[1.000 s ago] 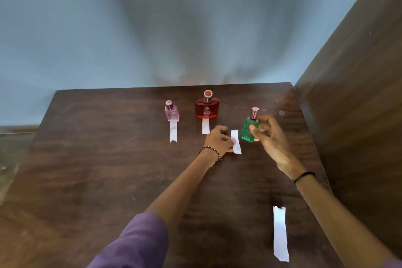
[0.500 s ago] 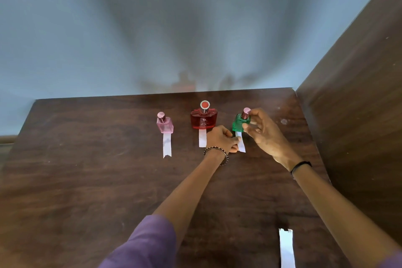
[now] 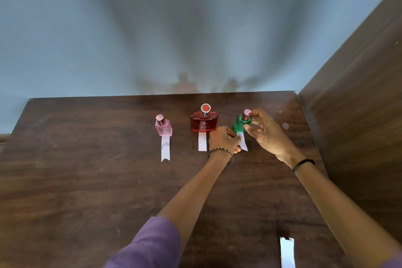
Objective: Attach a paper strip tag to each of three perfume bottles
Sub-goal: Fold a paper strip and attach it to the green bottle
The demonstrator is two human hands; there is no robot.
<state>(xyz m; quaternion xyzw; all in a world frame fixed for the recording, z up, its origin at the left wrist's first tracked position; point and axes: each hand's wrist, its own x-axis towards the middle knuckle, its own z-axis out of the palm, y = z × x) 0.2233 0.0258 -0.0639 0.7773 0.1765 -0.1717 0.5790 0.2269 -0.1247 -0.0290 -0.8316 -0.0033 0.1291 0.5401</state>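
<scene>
Three perfume bottles stand in a row near the table's far edge. The pink bottle (image 3: 163, 126) on the left has a white paper strip (image 3: 165, 148) lying in front of it. A second strip (image 3: 202, 141) lies in front of the red bottle (image 3: 203, 121) in the middle. My right hand (image 3: 264, 131) grips the green bottle (image 3: 240, 123) at its cap and side. My left hand (image 3: 224, 140) pinches a white paper strip (image 3: 243, 142) whose top reaches the green bottle's base.
A spare white strip (image 3: 287, 252) lies at the near right of the dark wooden table (image 3: 87, 180). A wooden panel (image 3: 359, 104) rises along the right side. A grey-blue wall (image 3: 174, 28) stands behind the table.
My right hand carried the green bottle left and farther back, into line with the red one. My left hand shifted the strip with it, under the bottle's base.
</scene>
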